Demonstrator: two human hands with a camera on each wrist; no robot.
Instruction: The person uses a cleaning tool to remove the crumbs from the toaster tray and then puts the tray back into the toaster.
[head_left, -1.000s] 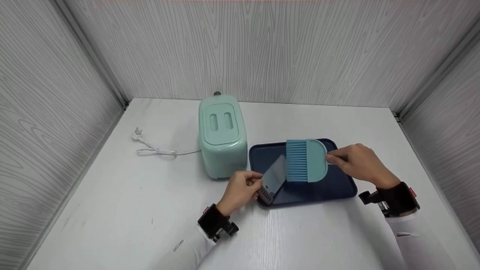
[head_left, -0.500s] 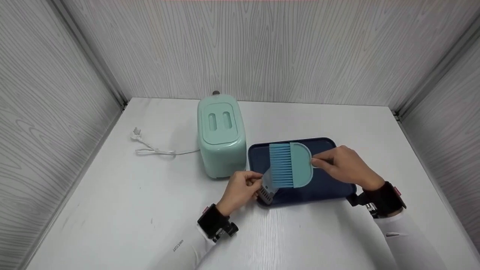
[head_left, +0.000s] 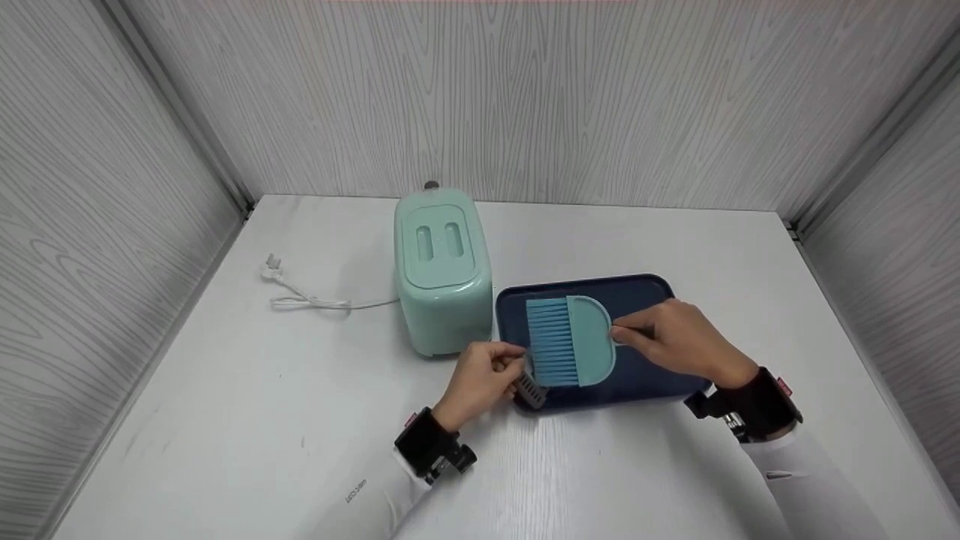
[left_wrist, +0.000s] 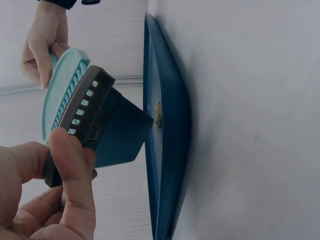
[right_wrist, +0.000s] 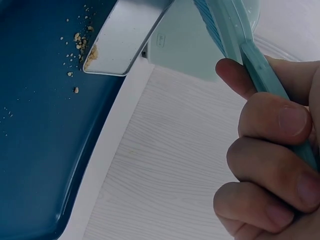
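My left hand pinches the dark slotted end of a toaster crumb tray. In the left wrist view the crumb tray's metal plate tilts down toward the navy serving tray. A turquoise hand brush is in my right hand, gripped by its handle. Its blue bristles overlap the metal plate in the head view and hide most of it. The right wrist view shows crumbs scattered on the serving tray, with a few more at the plate's lower edge.
A mint-green toaster stands close to the left of the serving tray. Its white cord and plug lie on the table to the left. Grey wood-grain panels rise around the back and sides.
My right hand has carried the brush left and slightly toward me, over the crumb tray, covering its plate in the head view. The left hand has stayed in place.
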